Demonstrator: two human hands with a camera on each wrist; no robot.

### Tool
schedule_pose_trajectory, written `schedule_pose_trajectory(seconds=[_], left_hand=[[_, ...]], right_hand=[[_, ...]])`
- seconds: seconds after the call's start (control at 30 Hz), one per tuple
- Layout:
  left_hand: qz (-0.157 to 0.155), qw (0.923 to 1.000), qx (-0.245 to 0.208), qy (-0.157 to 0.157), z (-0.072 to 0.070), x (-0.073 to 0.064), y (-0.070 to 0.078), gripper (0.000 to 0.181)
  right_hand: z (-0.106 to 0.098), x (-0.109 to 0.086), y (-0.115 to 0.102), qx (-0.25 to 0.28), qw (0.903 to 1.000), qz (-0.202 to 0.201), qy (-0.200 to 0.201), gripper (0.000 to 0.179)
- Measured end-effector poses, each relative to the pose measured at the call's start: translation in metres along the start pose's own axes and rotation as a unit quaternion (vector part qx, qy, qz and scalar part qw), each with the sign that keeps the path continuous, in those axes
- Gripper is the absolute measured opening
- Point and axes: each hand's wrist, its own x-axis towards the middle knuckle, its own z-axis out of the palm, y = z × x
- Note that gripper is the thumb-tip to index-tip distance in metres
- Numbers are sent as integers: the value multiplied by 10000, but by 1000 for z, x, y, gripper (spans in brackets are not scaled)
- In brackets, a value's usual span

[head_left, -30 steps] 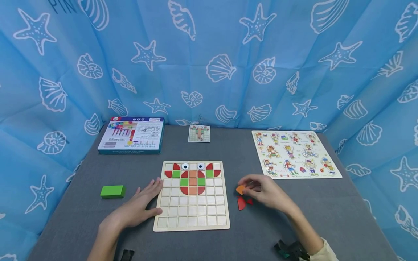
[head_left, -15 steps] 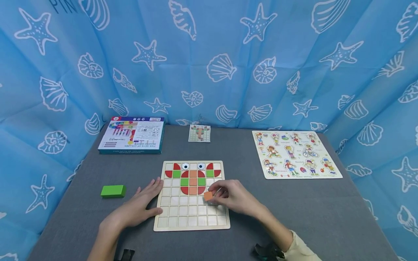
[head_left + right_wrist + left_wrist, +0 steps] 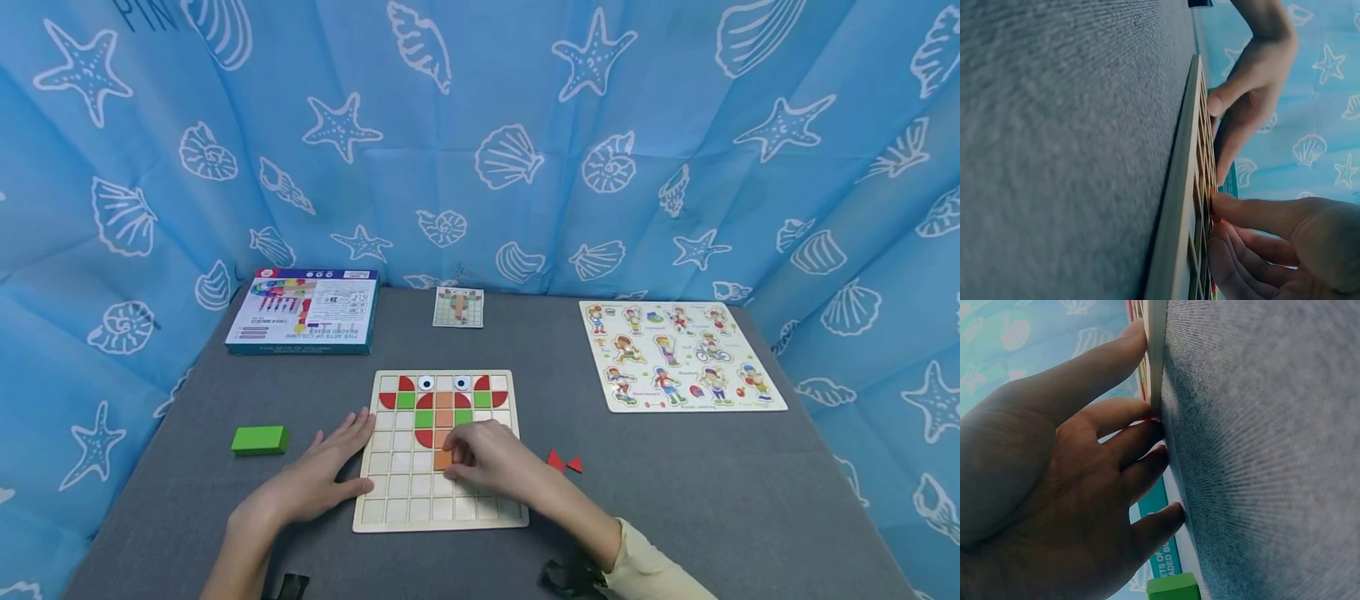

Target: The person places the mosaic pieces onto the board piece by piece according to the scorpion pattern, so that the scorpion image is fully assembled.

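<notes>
A wooden grid board (image 3: 397, 508) lies on the table with red, green and orange pieces and two eye tiles set in its upper rows. My right hand (image 3: 491, 454) is over the board's middle, its thumb and forefinger pinching an orange square tile (image 3: 442, 461) at the cell just below the orange column. In the right wrist view the thumb (image 3: 1254, 211) is down at the board's surface, and the tile is mostly hidden. With fingers spread, my left hand (image 3: 318, 475) rests against the board's left edge. The left wrist view shows its fingertips (image 3: 1141, 412) touching that edge.
Red pieces (image 3: 564, 461) lie right of the board, partly behind the right forearm. A green block (image 3: 259, 440) sits to the left. Farther back are a boxed toy (image 3: 303, 312), a small pattern card (image 3: 458, 307) and a picture puzzle board (image 3: 682, 357). A blue curtain hangs behind.
My right hand has carried the orange tile leftward from beside the red pieces onto the board, down to a cell under the orange column. The left hand has stayed in place.
</notes>
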Motion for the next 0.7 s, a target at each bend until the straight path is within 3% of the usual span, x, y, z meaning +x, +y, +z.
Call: schedule_pose_trajectory(seconds=[0.37, 0.7], left_hand=[[17, 10000, -2, 2, 0, 0, 0, 98], [-60, 10000, 6, -45, 0, 1, 0, 98]], right_hand=[[-5, -5, 0, 95, 9999, 11, 102, 15], [-39, -29, 25, 584, 9977, 296, 154, 12]])
